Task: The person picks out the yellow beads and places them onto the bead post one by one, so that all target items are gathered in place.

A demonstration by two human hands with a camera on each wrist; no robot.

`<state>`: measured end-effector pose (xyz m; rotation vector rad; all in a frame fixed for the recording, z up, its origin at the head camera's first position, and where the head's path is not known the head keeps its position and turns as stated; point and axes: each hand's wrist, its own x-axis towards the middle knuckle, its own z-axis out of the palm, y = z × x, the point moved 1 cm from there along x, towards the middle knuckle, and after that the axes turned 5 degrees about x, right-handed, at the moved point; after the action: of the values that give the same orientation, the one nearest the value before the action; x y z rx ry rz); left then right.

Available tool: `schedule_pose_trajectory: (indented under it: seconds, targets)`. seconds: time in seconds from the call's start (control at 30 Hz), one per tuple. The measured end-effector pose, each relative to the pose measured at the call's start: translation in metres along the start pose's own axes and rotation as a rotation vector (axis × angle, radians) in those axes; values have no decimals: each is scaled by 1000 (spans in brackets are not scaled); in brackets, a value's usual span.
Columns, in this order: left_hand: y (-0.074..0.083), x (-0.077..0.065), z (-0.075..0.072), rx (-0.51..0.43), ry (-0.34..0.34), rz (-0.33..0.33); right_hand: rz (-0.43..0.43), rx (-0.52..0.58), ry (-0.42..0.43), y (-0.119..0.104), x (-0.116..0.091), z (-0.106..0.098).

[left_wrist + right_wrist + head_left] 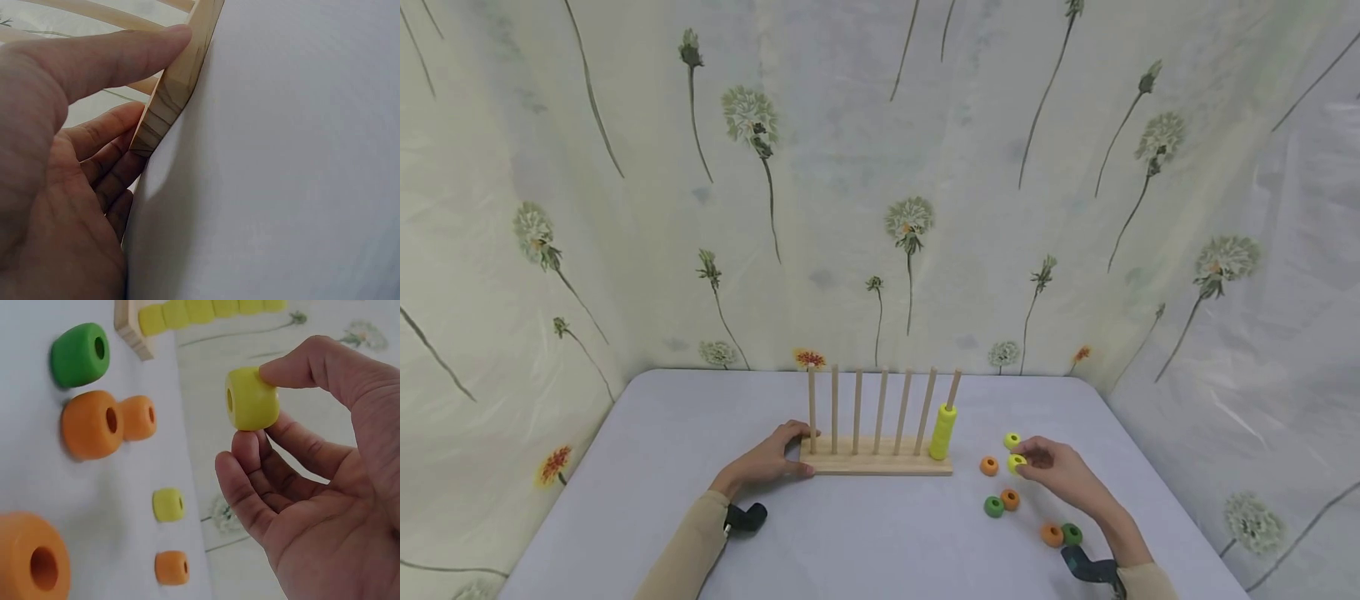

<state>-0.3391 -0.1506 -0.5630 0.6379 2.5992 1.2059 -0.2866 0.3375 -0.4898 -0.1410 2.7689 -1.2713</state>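
Observation:
A wooden peg rack (pixel 880 465) with several upright pegs stands on the table. My left hand (pixel 775 452) grips the left end of its base, thumb (pixel 144 59) on the front edge and fingers at the back. Yellow beads (pixel 943 432) are stacked on the rightmost peg, whose top stays bare; the other pegs carry nothing. Right of the rack, my right hand (pixel 1063 473) pinches a yellow bead (pixel 253 399) between thumb and fingers, raised off the table in the right wrist view. Its hole (pixel 230 400) faces left there.
Near the right hand lie another yellow bead (pixel 1012 440), orange beads (pixel 989 466) and green beads (pixel 994 507). One orange bead (pixel 1052 535) and a green bead (pixel 1071 534) lie close to the right wrist camera (pixel 1086 567). A flower-patterned curtain (pixel 850 208) hangs behind the table (pixel 865 542).

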Motion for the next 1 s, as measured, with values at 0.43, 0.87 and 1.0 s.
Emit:
schedule_pose_trajectory:
  seconds: [0.43,0.87,1.0]
  targets:
    - [-3,2,1,0,7,10,-78,-26,20,-23,11,-1]
    - [-2,2,0,8,6,-2,-160,-26,40,-60,20,-9]
    - [-3,2,0,20,1,10,-177,-27,41,-70,22,-12]
